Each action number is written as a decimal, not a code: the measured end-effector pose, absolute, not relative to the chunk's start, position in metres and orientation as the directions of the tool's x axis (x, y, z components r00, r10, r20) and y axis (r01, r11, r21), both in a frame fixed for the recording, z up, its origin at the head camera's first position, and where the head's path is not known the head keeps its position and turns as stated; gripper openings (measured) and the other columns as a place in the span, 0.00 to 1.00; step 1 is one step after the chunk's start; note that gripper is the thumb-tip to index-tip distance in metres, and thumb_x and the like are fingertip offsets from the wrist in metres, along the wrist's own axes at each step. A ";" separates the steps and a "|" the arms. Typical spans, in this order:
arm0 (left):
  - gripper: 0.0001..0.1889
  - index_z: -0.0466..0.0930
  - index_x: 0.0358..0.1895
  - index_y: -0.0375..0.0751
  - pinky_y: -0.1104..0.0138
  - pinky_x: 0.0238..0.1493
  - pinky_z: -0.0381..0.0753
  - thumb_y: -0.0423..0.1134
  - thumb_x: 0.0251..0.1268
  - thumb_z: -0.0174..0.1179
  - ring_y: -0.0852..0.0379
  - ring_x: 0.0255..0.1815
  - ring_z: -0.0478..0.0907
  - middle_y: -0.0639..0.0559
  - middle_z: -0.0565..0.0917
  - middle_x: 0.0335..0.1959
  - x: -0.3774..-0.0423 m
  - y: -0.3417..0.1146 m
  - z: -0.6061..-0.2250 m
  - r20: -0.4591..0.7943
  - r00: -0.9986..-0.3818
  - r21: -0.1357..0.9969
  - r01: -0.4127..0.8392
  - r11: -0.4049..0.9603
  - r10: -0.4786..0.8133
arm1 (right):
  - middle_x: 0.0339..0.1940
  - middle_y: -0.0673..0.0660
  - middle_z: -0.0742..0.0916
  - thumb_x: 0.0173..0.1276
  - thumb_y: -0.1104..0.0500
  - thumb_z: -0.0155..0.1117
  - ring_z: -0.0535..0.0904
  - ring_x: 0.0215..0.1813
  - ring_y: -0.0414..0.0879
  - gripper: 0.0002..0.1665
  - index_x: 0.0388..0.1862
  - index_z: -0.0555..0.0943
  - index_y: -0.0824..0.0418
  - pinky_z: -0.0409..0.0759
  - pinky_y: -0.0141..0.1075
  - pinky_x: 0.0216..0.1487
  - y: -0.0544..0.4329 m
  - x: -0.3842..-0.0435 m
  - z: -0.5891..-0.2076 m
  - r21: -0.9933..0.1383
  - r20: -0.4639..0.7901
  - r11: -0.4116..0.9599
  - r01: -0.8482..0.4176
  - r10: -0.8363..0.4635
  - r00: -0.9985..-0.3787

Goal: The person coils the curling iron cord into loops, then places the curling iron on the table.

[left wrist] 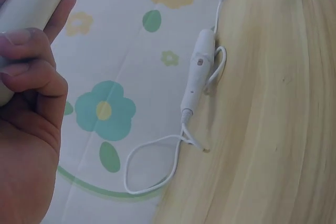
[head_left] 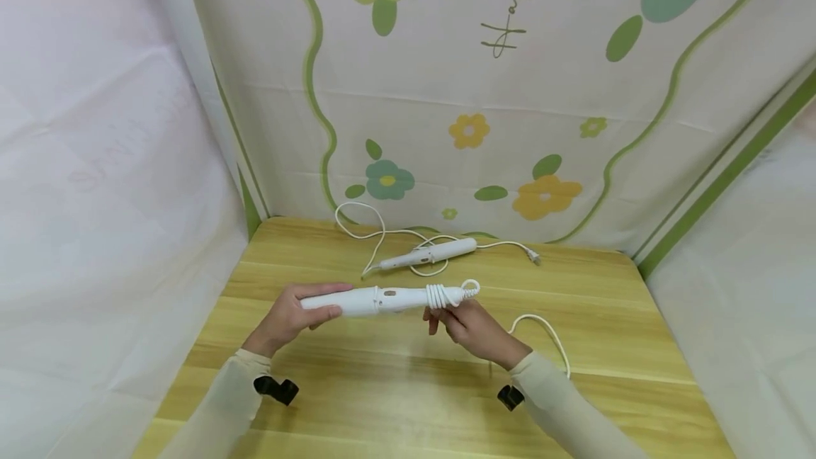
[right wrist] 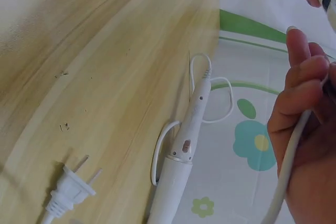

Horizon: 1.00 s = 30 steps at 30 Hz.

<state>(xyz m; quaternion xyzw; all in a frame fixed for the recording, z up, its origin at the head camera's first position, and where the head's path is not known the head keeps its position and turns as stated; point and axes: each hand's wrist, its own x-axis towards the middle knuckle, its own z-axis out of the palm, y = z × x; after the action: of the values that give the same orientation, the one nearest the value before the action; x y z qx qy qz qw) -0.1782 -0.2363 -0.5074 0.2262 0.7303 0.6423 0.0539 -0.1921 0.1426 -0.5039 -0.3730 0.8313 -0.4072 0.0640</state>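
Note:
A white curling iron [head_left: 401, 299] is held level above the table, several turns of its cord [head_left: 440, 296] wound round the handle end. My left hand [head_left: 293, 314] grips its thick barrel end, with thumb and fingers around it. At the other end, my right hand [head_left: 468, 331] holds the white cord between curled fingers, just below the windings. In the right wrist view, that cord [right wrist: 287, 171] runs down across the palm. From behind the right wrist, a loose length of cord [head_left: 551, 331] loops over the table. The right fingertips are partly hidden in the head view.
Behind the hands, a second white curling iron [head_left: 440, 252] lies on the wooden table [head_left: 382, 402], its cord looped around it and its plug [head_left: 534, 256] to the right. The right wrist view has a two-pin plug [right wrist: 71, 190]. A flowered cloth [head_left: 408, 91] hangs behind the table.

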 end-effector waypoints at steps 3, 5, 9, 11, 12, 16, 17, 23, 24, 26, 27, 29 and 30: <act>0.20 0.90 0.64 0.44 0.70 0.21 0.74 0.28 0.71 0.71 0.66 0.23 0.72 0.64 0.92 0.49 -0.179 -0.235 -0.506 0.217 -0.906 0.957 0.271 0.106 0.363 | 0.33 0.47 0.90 0.92 0.58 0.48 0.72 0.22 0.29 0.17 0.48 0.85 0.55 0.77 0.30 0.27 0.142 -0.191 -0.502 -0.756 0.167 0.398 -0.521 -0.651 -0.740; 0.20 0.89 0.64 0.39 0.69 0.25 0.79 0.27 0.71 0.71 0.65 0.27 0.76 0.65 0.92 0.52 -0.179 -0.233 -0.505 0.242 -0.902 0.947 0.299 0.114 0.357 | 0.33 0.49 0.91 0.93 0.57 0.47 0.72 0.21 0.30 0.18 0.49 0.86 0.56 0.78 0.30 0.26 0.141 -0.190 -0.501 -0.768 0.151 0.400 -0.500 -0.645 -0.749; 0.20 0.89 0.63 0.37 0.66 0.38 0.88 0.26 0.69 0.73 0.61 0.40 0.85 0.64 0.91 0.58 -0.180 -0.229 -0.503 0.308 -0.885 0.921 0.370 0.124 0.349 | 0.33 0.53 0.91 0.93 0.57 0.45 0.73 0.21 0.31 0.19 0.52 0.85 0.59 0.77 0.31 0.23 0.142 -0.188 -0.501 -0.807 0.120 0.387 -0.445 -0.631 -0.766; 0.21 0.90 0.62 0.37 0.64 0.41 0.89 0.25 0.67 0.74 0.60 0.43 0.87 0.60 0.91 0.59 -0.179 -0.226 -0.503 0.344 -0.876 0.904 0.406 0.131 0.338 | 0.33 0.54 0.91 0.94 0.57 0.44 0.73 0.21 0.33 0.20 0.54 0.85 0.61 0.77 0.32 0.23 0.141 -0.187 -0.501 -0.831 0.107 0.374 -0.413 -0.620 -0.777; 0.21 0.90 0.62 0.38 0.64 0.41 0.90 0.25 0.66 0.74 0.60 0.44 0.88 0.57 0.91 0.60 -0.179 -0.224 -0.503 0.361 -0.872 0.896 0.423 0.136 0.332 | 0.32 0.53 0.91 0.94 0.57 0.44 0.73 0.21 0.33 0.20 0.56 0.85 0.61 0.77 0.32 0.23 0.141 -0.187 -0.501 -0.838 0.104 0.369 -0.401 -0.615 -0.782; 0.22 0.91 0.61 0.39 0.64 0.42 0.90 0.25 0.64 0.76 0.60 0.49 0.89 0.50 0.92 0.60 -0.176 -0.219 -0.502 0.428 -0.850 0.854 0.491 0.169 0.307 | 0.32 0.53 0.90 0.94 0.55 0.42 0.74 0.21 0.37 0.21 0.57 0.84 0.60 0.77 0.33 0.24 0.140 -0.186 -0.498 -0.859 0.115 0.345 -0.378 -0.589 -0.800; 0.22 0.91 0.61 0.39 0.65 0.43 0.90 0.25 0.64 0.77 0.61 0.49 0.89 0.48 0.92 0.59 -0.176 -0.217 -0.502 0.447 -0.842 0.841 0.511 0.179 0.301 | 0.32 0.53 0.90 0.94 0.55 0.42 0.74 0.21 0.38 0.21 0.58 0.84 0.59 0.77 0.33 0.24 0.140 -0.186 -0.498 -0.861 0.119 0.344 -0.375 -0.581 -0.805; 0.25 0.91 0.61 0.39 0.69 0.44 0.88 0.22 0.59 0.78 0.63 0.52 0.89 0.40 0.92 0.57 -0.177 -0.215 -0.504 0.555 -0.803 0.762 0.595 0.255 0.215 | 0.32 0.54 0.90 0.94 0.56 0.44 0.73 0.23 0.35 0.20 0.60 0.84 0.60 0.76 0.34 0.25 0.139 -0.186 -0.500 -0.853 0.135 0.358 -0.380 -0.551 -0.823; 0.25 0.91 0.61 0.39 0.69 0.44 0.88 0.22 0.58 0.78 0.63 0.53 0.89 0.39 0.92 0.57 -0.177 -0.214 -0.505 0.567 -0.798 0.753 0.603 0.264 0.203 | 0.32 0.53 0.90 0.93 0.57 0.45 0.71 0.23 0.34 0.19 0.60 0.84 0.60 0.75 0.33 0.25 0.138 -0.186 -0.500 -0.843 0.141 0.369 -0.392 -0.551 -0.822; 0.25 0.91 0.61 0.39 0.70 0.46 0.88 0.23 0.58 0.79 0.63 0.55 0.89 0.40 0.92 0.57 -0.178 -0.213 -0.506 0.587 -0.787 0.733 0.617 0.287 0.192 | 0.31 0.49 0.90 0.93 0.58 0.47 0.66 0.22 0.32 0.17 0.61 0.84 0.60 0.70 0.30 0.26 0.138 -0.186 -0.502 -0.811 0.162 0.397 -0.430 -0.553 -0.817; 0.25 0.91 0.61 0.40 0.71 0.47 0.88 0.23 0.58 0.79 0.62 0.56 0.89 0.41 0.92 0.57 -0.178 -0.211 -0.507 0.594 -0.781 0.725 0.623 0.293 0.193 | 0.31 0.47 0.90 0.92 0.59 0.48 0.64 0.22 0.31 0.17 0.61 0.84 0.59 0.68 0.30 0.27 0.137 -0.186 -0.503 -0.790 0.176 0.413 -0.452 -0.555 -0.813; 0.25 0.91 0.61 0.40 0.71 0.50 0.88 0.25 0.58 0.80 0.59 0.57 0.90 0.42 0.92 0.58 -0.179 -0.208 -0.508 0.605 -0.770 0.706 0.637 0.309 0.202 | 0.30 0.43 0.89 0.91 0.61 0.50 0.62 0.23 0.31 0.15 0.60 0.85 0.59 0.67 0.29 0.28 0.136 -0.185 -0.503 -0.743 0.208 0.443 -0.502 -0.559 -0.802; 0.25 0.91 0.61 0.41 0.72 0.51 0.88 0.26 0.58 0.80 0.57 0.58 0.90 0.43 0.92 0.58 -0.179 -0.207 -0.508 0.613 -0.762 0.693 0.645 0.321 0.208 | 0.30 0.42 0.88 0.91 0.61 0.51 0.62 0.23 0.30 0.15 0.60 0.85 0.59 0.67 0.30 0.29 0.136 -0.184 -0.503 -0.727 0.219 0.450 -0.519 -0.564 -0.796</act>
<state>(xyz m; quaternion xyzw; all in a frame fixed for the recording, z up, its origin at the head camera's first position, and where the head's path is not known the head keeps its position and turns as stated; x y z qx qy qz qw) -0.1794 -0.2067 -0.5085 0.2719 0.7846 0.5153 -0.2119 -0.1842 0.1358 -0.5032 -0.3181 0.8510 -0.4169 0.0271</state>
